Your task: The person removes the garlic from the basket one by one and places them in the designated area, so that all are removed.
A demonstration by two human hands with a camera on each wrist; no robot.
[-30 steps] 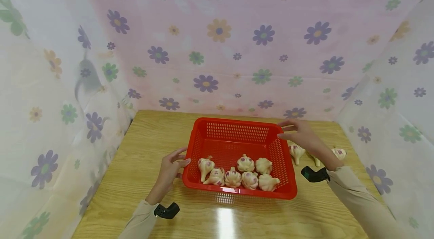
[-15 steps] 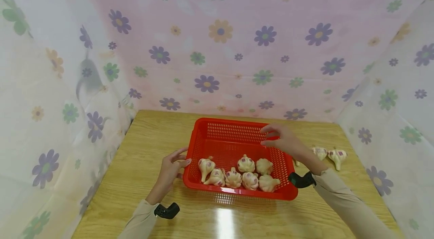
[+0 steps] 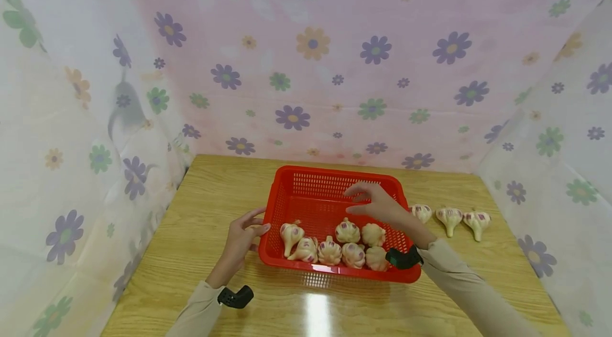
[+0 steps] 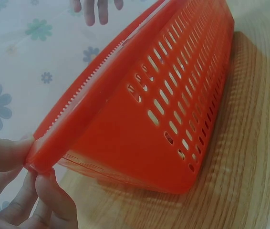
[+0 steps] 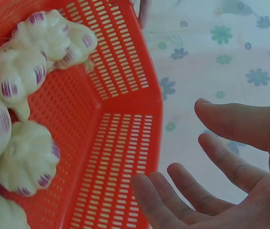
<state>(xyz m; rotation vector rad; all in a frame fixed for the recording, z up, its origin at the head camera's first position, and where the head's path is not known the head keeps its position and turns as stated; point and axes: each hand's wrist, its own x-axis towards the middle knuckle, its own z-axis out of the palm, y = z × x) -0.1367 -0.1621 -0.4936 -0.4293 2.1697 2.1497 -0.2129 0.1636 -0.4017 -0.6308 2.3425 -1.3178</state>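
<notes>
My left hand (image 3: 240, 238) pinches the left rim of a red plastic basket (image 3: 274, 204). In the left wrist view its thumb lies over the rim and its fingers (image 4: 56, 198) curl beneath. Several garlic bulbs (image 3: 347, 230), white with purple marks, lie along the basket's near side. Above the basket's right half, my right hand (image 3: 377, 207) hovers with nothing in it. Its fingers (image 5: 187, 188) are spread and loosely bent in the right wrist view, apart from the garlic (image 5: 27, 157). Part of one bulb is hidden by the right wrist's camera.
Three more garlic bulbs (image 3: 449, 218) lie in a row on the wooden table (image 3: 215, 188), right of the basket. Flowered cloth (image 3: 325, 114) hangs behind the table and on both sides. A black camera (image 3: 404, 258) on the right wrist overlaps the basket's near right corner.
My right hand has moved left from the basket's far right corner to above its inside. The bulbs on the right have come into fuller view. My left hand keeps its place on the rim.
</notes>
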